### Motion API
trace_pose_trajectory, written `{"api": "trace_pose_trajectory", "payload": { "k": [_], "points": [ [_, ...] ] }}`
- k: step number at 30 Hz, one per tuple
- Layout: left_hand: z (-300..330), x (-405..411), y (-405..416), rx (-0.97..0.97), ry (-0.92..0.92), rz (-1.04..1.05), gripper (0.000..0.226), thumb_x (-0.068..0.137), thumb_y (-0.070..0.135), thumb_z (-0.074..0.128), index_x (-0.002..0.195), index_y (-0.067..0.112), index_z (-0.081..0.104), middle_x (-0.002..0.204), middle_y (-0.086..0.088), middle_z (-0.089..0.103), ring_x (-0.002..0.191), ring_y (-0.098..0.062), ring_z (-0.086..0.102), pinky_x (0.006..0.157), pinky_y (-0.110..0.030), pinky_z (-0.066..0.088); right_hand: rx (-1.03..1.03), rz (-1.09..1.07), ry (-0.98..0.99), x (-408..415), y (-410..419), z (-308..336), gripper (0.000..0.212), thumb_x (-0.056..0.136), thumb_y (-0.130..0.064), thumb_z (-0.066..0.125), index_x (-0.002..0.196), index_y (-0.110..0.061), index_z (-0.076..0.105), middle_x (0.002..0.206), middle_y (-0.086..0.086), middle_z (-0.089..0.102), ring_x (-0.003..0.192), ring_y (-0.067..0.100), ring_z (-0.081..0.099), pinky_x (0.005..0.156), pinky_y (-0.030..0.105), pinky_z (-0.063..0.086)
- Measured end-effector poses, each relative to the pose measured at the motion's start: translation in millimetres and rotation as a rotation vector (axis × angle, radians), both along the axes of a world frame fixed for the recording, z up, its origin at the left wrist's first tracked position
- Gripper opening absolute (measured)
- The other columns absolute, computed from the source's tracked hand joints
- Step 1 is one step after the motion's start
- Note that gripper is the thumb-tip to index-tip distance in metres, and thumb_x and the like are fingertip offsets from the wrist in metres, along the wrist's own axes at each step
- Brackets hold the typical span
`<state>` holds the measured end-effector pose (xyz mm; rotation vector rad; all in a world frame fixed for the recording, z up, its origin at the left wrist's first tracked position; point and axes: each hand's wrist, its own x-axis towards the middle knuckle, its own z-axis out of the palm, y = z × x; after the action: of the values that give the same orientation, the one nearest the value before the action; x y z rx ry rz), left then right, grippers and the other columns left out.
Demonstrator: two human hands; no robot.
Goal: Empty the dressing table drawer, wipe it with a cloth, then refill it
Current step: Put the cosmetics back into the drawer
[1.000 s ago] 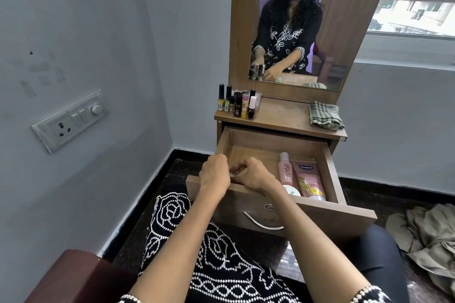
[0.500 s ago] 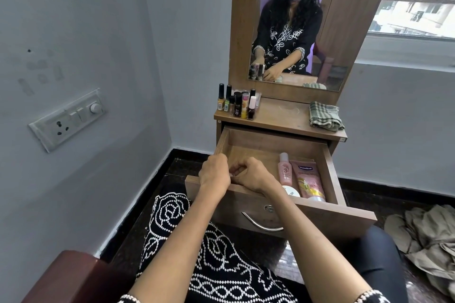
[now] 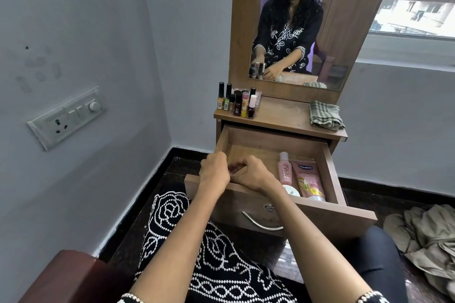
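Both hands meet low in the centre of the frame, over the front left corner of the open drawer (image 3: 330, 170). The left hand (image 3: 213, 171) and right hand (image 3: 251, 172) are curled, knuckles up, fingertips turned toward each other. They seem to pinch something small between them, but it is hidden, so I cannot tell what.

Just right of the hands, 3 items lie inside the drawer: a pink bottle (image 3: 285, 170), a pink tube (image 3: 309, 181) and a white round jar (image 3: 291, 190) against the front wall. By my reading, emptying is underway and these are what is left.

Above, centre frame, nail polish bottles (image 3: 237, 103) stand clustered on the left of the tabletop (image 3: 278, 115), likely parked there to clear the drawer. The folded checked cloth (image 3: 325, 115) waits at the tabletop's right end, ready for wiping.
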<state>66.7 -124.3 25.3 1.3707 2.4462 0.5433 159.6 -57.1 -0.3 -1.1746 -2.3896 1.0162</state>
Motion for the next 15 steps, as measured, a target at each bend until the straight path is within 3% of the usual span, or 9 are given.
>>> {"api": "trace_pose_trajectory", "payload": {
  "k": [9,15],
  "points": [
    [-0.4,-3.0,4.5,-0.014,-0.052,0.03,0.026,0.087,0.008,0.06,0.113,0.007,0.063,0.119,-0.016,0.058,0.111,-0.034,0.055,0.088,-0.038,0.047,-0.011,0.001,0.013,0.4,0.4,0.5,0.026,0.078,-0.021,0.073,0.102,-0.012,0.072,0.094,0.003,0.072,0.082,0.006,0.06,0.06,0.002,0.039],
    [-0.7,-3.3,5.7,-0.012,-0.058,0.044,0.025,0.087,0.007,0.06,0.111,0.006,0.063,0.117,-0.015,0.06,0.108,-0.033,0.057,0.086,-0.036,0.048,-0.024,0.012,0.031,1.2,0.5,0.6,0.025,0.078,-0.02,0.073,0.102,-0.011,0.072,0.092,0.003,0.071,0.08,0.006,0.059,0.057,0.0,0.039]
  ]
}}
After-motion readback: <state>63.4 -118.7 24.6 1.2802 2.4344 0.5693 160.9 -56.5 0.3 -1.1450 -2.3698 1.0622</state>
